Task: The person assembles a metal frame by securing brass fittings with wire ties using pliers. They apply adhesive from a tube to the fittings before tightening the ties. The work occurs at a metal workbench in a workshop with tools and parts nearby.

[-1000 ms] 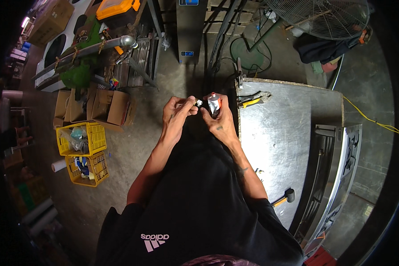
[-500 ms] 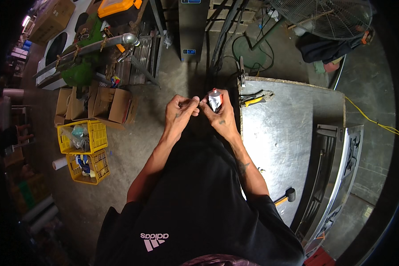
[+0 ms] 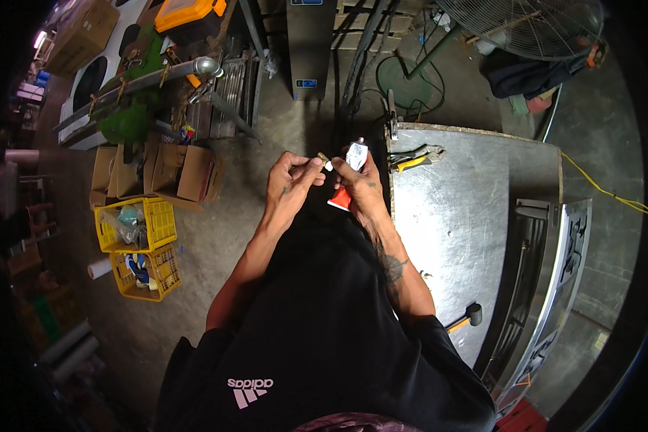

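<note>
Two yellow crates (image 3: 138,245) stood at the left of the frame, holding bagged oddments, with open cardboard boxes (image 3: 187,173) just above them. At centre, the left hand (image 3: 289,180) was closed on a small brass-coloured fitting (image 3: 322,157), pinched at the fingertips. Just right of it, the right hand (image 3: 358,189) was wrapped around a red-and-white tube (image 3: 347,176), nozzle up, its tip now drawn close beside the fitting; half a second before the two were slightly further apart, which suggested sealant was about to be applied. Right of the hands lay yellow-handled pliers (image 3: 415,157) on a steel table (image 3: 453,230); a mallet (image 3: 468,317) rested at its lower edge.
</note>
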The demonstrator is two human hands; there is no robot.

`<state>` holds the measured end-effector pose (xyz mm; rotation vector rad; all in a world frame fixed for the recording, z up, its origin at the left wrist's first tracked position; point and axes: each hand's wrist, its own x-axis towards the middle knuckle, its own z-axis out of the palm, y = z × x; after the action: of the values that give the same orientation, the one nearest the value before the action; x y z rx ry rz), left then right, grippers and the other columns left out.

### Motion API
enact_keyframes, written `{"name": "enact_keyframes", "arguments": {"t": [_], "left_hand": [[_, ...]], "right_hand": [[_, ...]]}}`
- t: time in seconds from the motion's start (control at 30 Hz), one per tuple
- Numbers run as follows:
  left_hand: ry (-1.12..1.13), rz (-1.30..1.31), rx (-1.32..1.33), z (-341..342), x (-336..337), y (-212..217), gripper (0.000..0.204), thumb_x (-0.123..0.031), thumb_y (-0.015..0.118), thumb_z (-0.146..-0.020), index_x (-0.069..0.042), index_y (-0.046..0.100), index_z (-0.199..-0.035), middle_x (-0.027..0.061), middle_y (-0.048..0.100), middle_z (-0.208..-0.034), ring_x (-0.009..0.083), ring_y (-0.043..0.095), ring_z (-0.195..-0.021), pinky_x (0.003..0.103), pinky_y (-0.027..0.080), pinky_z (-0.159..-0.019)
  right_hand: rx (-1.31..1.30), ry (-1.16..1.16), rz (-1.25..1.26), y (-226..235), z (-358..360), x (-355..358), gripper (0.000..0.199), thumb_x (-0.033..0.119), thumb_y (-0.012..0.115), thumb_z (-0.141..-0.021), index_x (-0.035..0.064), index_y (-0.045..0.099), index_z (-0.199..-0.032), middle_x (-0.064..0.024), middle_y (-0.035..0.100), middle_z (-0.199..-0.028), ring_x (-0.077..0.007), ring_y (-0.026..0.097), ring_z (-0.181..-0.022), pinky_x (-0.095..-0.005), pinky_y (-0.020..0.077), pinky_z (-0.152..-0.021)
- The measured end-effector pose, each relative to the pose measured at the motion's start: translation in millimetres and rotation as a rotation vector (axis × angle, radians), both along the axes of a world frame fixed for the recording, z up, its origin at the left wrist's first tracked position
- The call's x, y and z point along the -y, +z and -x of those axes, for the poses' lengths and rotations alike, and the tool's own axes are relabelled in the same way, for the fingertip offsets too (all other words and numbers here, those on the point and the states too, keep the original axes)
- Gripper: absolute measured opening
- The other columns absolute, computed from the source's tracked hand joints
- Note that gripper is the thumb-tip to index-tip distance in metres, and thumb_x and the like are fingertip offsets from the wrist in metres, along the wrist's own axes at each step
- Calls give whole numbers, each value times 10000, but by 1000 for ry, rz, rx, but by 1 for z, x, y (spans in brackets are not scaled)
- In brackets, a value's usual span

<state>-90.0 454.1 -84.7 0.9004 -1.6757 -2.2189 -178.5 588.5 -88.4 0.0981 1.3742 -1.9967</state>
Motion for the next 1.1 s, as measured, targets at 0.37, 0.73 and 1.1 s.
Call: {"name": "enact_keyframes", "arguments": {"t": [0.37, 0.73, 1.1], "left_hand": [[-65, -96, -258, -18, 5, -16, 142, -78, 628, -1055, 5, 555, -1145, 150, 672, -1159, 183, 699, -1005, 339, 583, -932], [406, -164, -126, -97, 35, -27, 114, -91, 642, -1054, -19, 603, -1133, 113, 687, -1123, 203, 700, -1014, 364, 576, -955], [574, -49, -186, -156, 79, -22, 116, -77, 605, -1069, 1, 579, -1151, 105, 665, -1149, 196, 667, -1086, 383, 562, -995]], "right_hand": [[533, 5, 300, -15, 4, 6, 227, 2, 674, -969, -3, 557, -1163, -83, 599, -942, -144, 597, -727, -326, 567, -638], [-75, 321, -137, -27, -47, 69, 278, -16, 600, -974, 53, 482, -1216, -45, 642, -1035, -89, 592, -829, -257, 490, -693], [-853, 614, -58, -14, -102, 154, 350, 62, 735, -978, 30, 490, -1226, -48, 685, -1016, -100, 629, -826, -268, 521, -697]]}}
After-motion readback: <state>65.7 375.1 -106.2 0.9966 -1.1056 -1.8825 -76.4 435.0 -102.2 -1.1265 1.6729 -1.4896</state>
